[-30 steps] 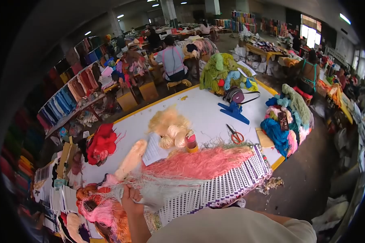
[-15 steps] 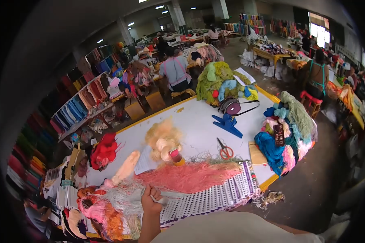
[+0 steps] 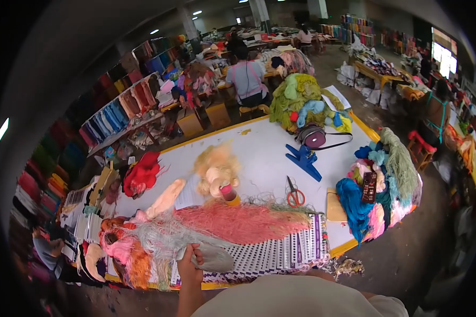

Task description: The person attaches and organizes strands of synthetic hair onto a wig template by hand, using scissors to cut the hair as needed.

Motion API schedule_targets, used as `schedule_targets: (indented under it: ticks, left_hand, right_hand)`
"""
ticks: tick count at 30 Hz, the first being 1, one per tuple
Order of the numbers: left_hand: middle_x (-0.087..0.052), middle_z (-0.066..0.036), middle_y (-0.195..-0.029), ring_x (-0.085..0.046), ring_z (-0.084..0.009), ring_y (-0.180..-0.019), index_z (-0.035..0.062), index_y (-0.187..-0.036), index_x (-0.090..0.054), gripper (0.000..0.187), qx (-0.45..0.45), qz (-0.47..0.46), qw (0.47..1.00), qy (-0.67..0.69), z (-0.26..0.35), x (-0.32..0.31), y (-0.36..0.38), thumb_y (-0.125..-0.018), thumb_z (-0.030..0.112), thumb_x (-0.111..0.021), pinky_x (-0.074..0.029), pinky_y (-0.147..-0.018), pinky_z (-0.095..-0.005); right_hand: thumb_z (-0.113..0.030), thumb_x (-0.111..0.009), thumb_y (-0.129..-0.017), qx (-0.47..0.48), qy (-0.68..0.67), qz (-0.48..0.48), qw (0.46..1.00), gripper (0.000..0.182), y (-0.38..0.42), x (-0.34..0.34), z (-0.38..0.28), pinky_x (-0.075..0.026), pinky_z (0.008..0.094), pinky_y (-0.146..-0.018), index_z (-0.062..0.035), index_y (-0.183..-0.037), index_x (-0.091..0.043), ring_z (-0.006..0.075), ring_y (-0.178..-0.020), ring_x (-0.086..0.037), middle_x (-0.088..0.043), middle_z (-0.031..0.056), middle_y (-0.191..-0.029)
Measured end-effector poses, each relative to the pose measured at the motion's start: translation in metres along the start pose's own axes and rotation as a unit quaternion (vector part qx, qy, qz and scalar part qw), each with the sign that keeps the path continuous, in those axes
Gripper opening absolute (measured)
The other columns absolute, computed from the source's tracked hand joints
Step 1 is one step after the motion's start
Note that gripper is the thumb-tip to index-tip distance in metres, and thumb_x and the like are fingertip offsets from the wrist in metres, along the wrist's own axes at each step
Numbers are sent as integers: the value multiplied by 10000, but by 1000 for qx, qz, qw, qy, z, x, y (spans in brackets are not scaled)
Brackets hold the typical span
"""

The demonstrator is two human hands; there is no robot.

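My left hand (image 3: 191,256) is at the near edge of the table, its fingers closed around a hank of pale grey thread (image 3: 217,259). The hank's end hangs out to the right of the fist. More loose grey thread (image 3: 158,232) spreads behind and to the left of the hand. Beyond it lies a long heap of coral-pink thread (image 3: 243,222) on rows of white cards with dark holes and purple edges (image 3: 280,251). My right hand is out of sight; only a bit of that arm shows beside my light shirt.
Red-handled scissors (image 3: 295,195), a blue plastic clip-like piece (image 3: 303,161), a purple bag (image 3: 313,138) and a cone of thread (image 3: 228,194) lie on the white table (image 3: 185,158). Yarn heaps (image 3: 354,203) cover its right end. A seated person (image 3: 246,79) works beyond.
The view has turned slightly left. The grey hank now extends farther out to the right of my left fist, which stays closed on it.
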State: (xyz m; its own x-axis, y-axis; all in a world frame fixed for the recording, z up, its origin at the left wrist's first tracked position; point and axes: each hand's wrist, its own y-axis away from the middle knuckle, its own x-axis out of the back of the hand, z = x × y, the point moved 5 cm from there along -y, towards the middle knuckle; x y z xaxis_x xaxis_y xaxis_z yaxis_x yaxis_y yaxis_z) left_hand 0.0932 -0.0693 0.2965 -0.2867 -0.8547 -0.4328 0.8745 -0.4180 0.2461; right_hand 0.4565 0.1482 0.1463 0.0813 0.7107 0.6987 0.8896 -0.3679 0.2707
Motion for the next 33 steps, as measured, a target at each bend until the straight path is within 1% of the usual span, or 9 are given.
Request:
schedule_targets:
  ticks: [14,19,21,23,24,25,26,30,33]
  left_hand:
    - [-559,-18,-649,-461,-113,-542,3,-906,-648,269,-8,-7,999,-36,51,85,-69,-946,264,-597,-350,-505,-244]
    - [-669,-61,-803,-608,-140,-739,-16,-882,-689,224,-138,-77,953,-258,68,92,-97,-906,196,-623,-489,-697,-286]
    - [-683,-87,-912,-640,-179,-834,28,-931,-685,175,-91,-89,960,-248,62,94,-119,-886,196,-658,-500,-761,-343]
    - [-679,-70,-951,-639,-191,-907,15,-994,-659,165,-1,-163,983,-83,58,73,-130,-908,148,-615,-526,-789,-361]
    - [-664,-101,-1022,-638,-222,-940,-4,-1060,-631,196,69,-176,979,-77,61,55,-126,-946,128,-541,-534,-800,-372]
    - [-633,-154,-1145,-630,-266,-1018,-54,-1139,-579,329,-16,-285,953,-102,61,43,-125,-986,228,-506,-516,-880,-400]
    - [-596,-177,-1215,-601,-282,-1085,-80,-1193,-537,449,25,-320,946,-39,63,24,-125,-999,317,-453,-487,-933,-413]
    - [-498,-196,-1359,-523,-274,-1226,-88,-1333,-433,669,105,-457,876,116,65,-23,-106,-1014,487,-311,-420,-1034,-401]
    - [-455,-183,-1406,-480,-264,-1268,-73,-1371,-412,723,64,-449,890,51,59,-26,-102,-1010,528,-231,-379,-1064,-397]
  right_hand:
    - [-372,-603,-888,-25,-20,85,996,402,-119,17,-127,-483,426,-859,-51,-1130,-615,330,-991,-622,-640,178,-1057]
    - [-361,-604,-885,-71,-59,105,990,380,-155,-6,-165,-485,434,-842,-59,-1115,-625,341,-970,-624,-644,175,-1018]
    - [-356,-604,-884,-107,-68,71,989,371,-148,-24,-179,-486,437,-836,-62,-1109,-628,345,-961,-625,-646,174,-1002]
    - [-352,-604,-882,-148,-83,15,985,362,-132,-52,-195,-487,440,-829,-65,-1102,-632,349,-953,-626,-647,172,-986]
    - [-333,-628,-883,-120,-43,88,988,339,-156,-43,-204,-495,413,-789,-54,-1075,-641,320,-892,-628,-641,169,-952]
    - [-231,-651,-891,-65,-109,170,977,251,-171,-15,-239,-502,346,-706,-47,-1061,-639,224,-780,-625,-634,124,-902]
    - [-110,-636,-904,-26,-249,192,949,167,-189,-1,-262,-487,279,-619,-37,-1054,-630,124,-683,-583,-617,57,-856]
    - [-42,-608,-914,56,-488,191,850,139,-220,38,-333,-470,218,-593,-35,-1053,-604,77,-670,-547,-607,12,-906]
    - [-40,-660,-877,57,-453,154,876,177,-239,38,-339,-444,199,-558,-45,-1050,-622,44,-696,-541,-568,-10,-892]
